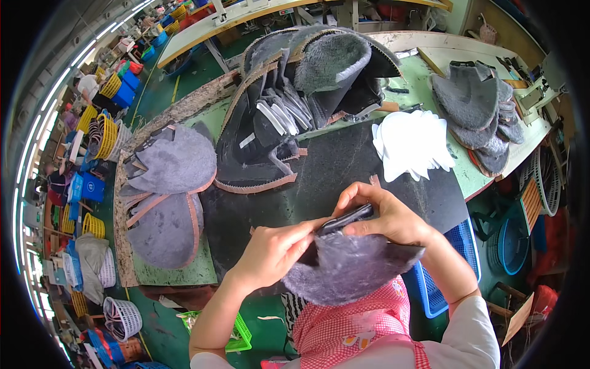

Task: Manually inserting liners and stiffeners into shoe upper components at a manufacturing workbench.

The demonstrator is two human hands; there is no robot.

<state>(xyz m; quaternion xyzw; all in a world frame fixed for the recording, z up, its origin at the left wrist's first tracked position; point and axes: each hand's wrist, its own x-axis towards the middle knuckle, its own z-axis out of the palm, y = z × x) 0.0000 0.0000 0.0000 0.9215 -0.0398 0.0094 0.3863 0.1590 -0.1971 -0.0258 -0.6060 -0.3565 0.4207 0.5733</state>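
Between the two hands, close above the person's lap, sits a grey furry piece (347, 270) with a black edge strip (345, 219) along its top. The left hand (273, 249) has its fingers stretched flat, tips pressed on the left end of the strip. The right hand (384, 215) curls over the strip from above, thumb and fingers pinching it. Both hands touch the piece; the fur hangs below them over a red checked apron (350, 320).

Just beyond the hands lies a black mat (319, 172) on the green table (479, 172). Beyond the right hand, on the mat, lies a fan of white cut pieces (409, 144). Farther right, well apart, is a stack of grey fur pieces (476, 111). Straight ahead of the hands stands a large heap of black and fur uppers (295, 98). To the left of the left hand lie two grey fur pieces with brown trim (166, 197). Below the right forearm, a blue basket (442, 277) stands beside the table. Yellow and blue baskets (98, 135) line the floor far left.
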